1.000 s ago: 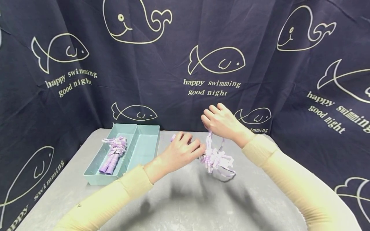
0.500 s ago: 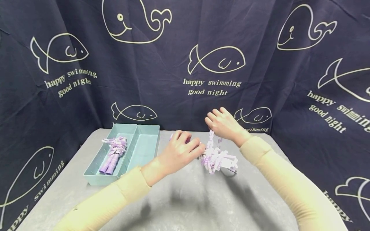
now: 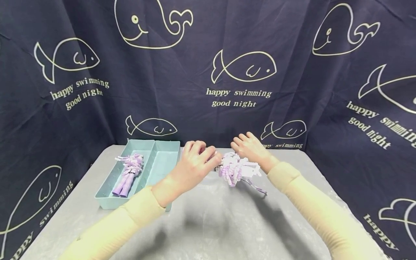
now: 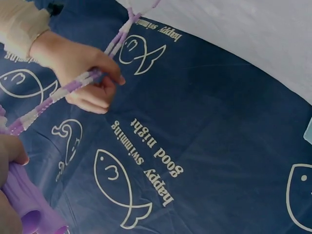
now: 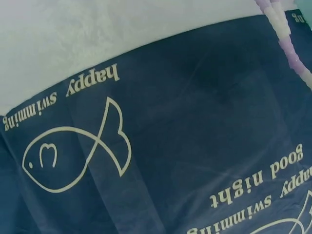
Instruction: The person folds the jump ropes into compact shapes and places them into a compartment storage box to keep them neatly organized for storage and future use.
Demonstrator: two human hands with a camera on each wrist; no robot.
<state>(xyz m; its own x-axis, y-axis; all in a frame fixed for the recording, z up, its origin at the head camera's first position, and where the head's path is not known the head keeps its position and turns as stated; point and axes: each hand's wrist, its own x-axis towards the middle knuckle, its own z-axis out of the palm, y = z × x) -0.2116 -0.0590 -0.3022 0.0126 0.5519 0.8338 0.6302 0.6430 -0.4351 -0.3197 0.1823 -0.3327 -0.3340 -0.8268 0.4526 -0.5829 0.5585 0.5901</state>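
My left hand [image 3: 192, 169] grips the purple handles [image 4: 35, 202] of a beaded jump rope [image 3: 231, 170], its white-and-purple cord gathered in a bundle to the hand's right, above the table. One loose strand dangles beneath the bundle. With curled fingers, my right hand [image 3: 251, 148] holds a strand [image 4: 58, 96] of the same rope, just behind and right of the bundle. The left wrist view shows that strand running from the bundle to the right hand. Only a length of beaded cord [image 5: 288, 46] appears in the right wrist view; the right hand itself is out of that frame.
A light blue two-compartment tray [image 3: 135, 207] stands at the left of the grey table [image 3: 208, 231]. Its left compartment contains another jump rope [image 3: 132, 167], bundled, with purple handles. A dark blue fish-print curtain [image 3: 195, 79] closes off the back and sides.
The right hand has come down with its strand, closer to the bundle. My left hand has shifted slightly left and away from me, taking the handles and bundle along.
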